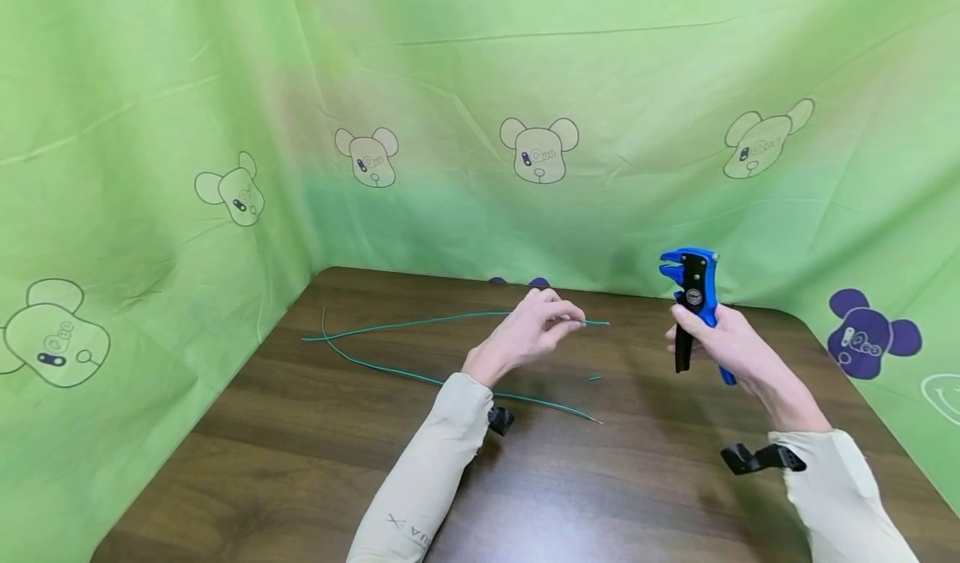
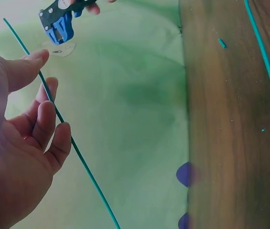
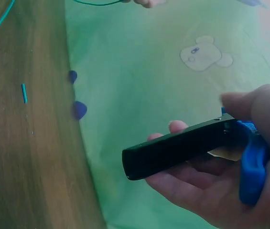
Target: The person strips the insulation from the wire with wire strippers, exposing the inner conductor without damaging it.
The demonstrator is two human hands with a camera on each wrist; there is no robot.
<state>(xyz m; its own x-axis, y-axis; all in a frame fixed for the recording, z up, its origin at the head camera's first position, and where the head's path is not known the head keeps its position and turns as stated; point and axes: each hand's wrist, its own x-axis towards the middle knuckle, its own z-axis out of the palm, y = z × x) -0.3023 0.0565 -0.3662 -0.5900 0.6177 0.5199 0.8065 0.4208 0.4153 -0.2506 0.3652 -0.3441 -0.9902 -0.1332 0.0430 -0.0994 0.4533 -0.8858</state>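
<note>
My left hand (image 1: 531, 329) pinches a thin green wire (image 2: 88, 169) between thumb and fingers, and a short end of it sticks out to the right. Held up at the right, blue-and-black wire strippers (image 1: 695, 284) sit in my right hand (image 1: 723, 342), their blue jaws pointing left and standing apart from the wire. In the right wrist view the fingers curl round the black handle (image 3: 173, 149), with the blue handle (image 3: 253, 174) against the palm. A second green wire (image 1: 390, 369) lies on the table under my left forearm; bare metal shows at its right end.
A short cut piece of green insulation (image 1: 595, 378) lies on the brown wooden table (image 1: 300, 463) between the hands. Tiny green scraps (image 2: 263, 130) are nearby. A green printed curtain (image 1: 450, 71) hangs behind the table and along its sides.
</note>
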